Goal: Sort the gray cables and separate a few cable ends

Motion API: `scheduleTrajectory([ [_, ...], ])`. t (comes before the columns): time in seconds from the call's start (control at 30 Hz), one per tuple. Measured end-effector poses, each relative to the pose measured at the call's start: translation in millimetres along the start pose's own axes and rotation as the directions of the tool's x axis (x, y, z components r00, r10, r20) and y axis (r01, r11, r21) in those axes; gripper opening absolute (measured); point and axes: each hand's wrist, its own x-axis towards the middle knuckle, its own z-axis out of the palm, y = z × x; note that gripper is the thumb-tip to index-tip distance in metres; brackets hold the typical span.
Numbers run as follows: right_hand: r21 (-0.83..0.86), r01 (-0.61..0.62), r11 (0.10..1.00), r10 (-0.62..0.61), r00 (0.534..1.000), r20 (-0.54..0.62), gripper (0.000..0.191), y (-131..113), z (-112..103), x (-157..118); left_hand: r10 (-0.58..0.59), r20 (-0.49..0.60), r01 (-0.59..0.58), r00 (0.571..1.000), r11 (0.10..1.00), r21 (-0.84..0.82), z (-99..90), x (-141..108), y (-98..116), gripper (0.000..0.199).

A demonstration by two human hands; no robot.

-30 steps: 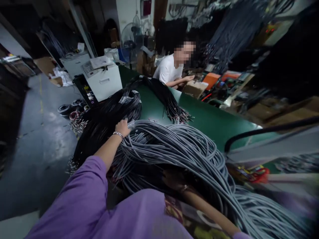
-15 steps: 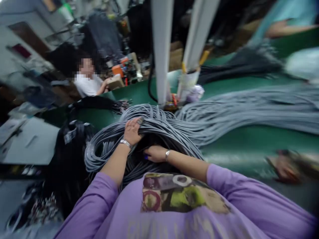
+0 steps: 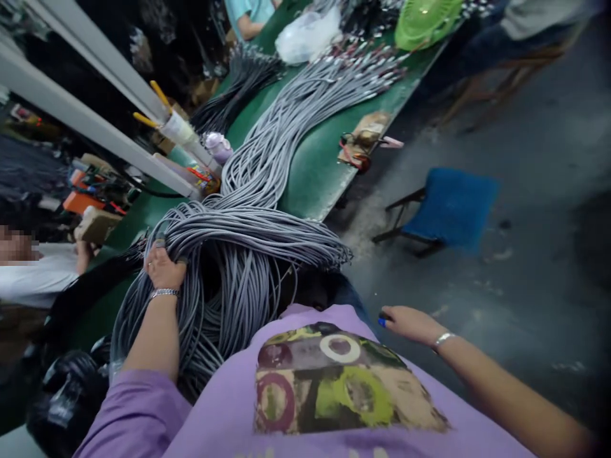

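A thick bundle of grey cables lies folded over the near end of the green table, with long loops hanging down in front of me. My left hand grips the strands at the left of the fold, thumb and fingers around them, with coverings on some fingertips. Off to the right, over the floor, is my right hand, apart from the cables. Its fingers are curled closed, a blue covering shows at one fingertip, and nothing visible sticks out of it. The cut cable ends hang near my lap.
The green table runs away to the upper right, carrying more grey cable, black cables, a plastic bag and a green fan. White posts stand left. A blue chair is right. A co-worker sits left.
My view has swung to the right. My right hand has come out from under the cables and moved away to the right. The left hand stays on the bundle, whose ends now lie toward me.
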Motion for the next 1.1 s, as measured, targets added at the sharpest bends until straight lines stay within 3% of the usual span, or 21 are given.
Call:
scheduleTrajectory([
  [0.13,0.054,-0.037,0.998,0.03,0.992,0.123,0.018,9,35,-8,0.006,0.0,-0.006,1.0,1.0,0.025,-1.1,3,-1,0.074],
  [0.3,0.139,-0.013,0.99,-0.006,0.99,0.139,0.012,9,38,13,-0.033,0.023,0.031,0.999,0.997,0.073,0.0,5,-1,0.074],
  [0.53,0.277,-0.019,0.961,0.009,0.999,0.037,0.032,-6,5,56,-0.003,0.065,0.004,0.998,1.0,-0.004,-3.1,3,-2,0.079],
  [0.67,0.186,-0.036,0.982,0.056,0.993,-0.102,0.039,-23,-28,84,-0.07,0.118,0.071,0.991,0.997,-0.005,-4.4,0,1,0.079],
  [0.77,0.066,0.126,0.99,-0.103,0.955,-0.279,0.044,-40,-62,100,-0.102,0.131,0.101,0.986,0.995,0.014,-6.9,-5,5,0.079],
  [0.8,0.019,0.248,0.969,-0.222,0.896,-0.384,0.046,-48,-74,105,-0.114,0.119,0.113,0.986,0.993,0.016,-8.1,-7,7,0.079],
  [0.87,-0.121,0.487,0.865,-0.473,0.711,-0.52,0.055,-70,-98,119,-0.103,0.106,0.103,0.989,0.995,0.004,-9.9,-12,11,0.081],
  [0.9,-0.19,0.58,0.792,-0.58,0.619,-0.53,0.059,-86,-108,126,-0.122,0.104,0.122,0.987,0.993,0.004,-10.1,-14,13,0.083],
  [1.03,-0.32,0.838,0.442,-0.871,0.315,-0.378,0.069,-177,-129,144,-0.235,0.095,0.236,0.967,0.972,0.0,-6.8,-22,20,0.088],
  [1.1,-0.345,0.895,0.284,-0.946,0.203,-0.251,0.073,-223,-125,143,-0.291,0.076,0.292,0.954,0.956,0.003,-4.6,-26,23,0.091],
])
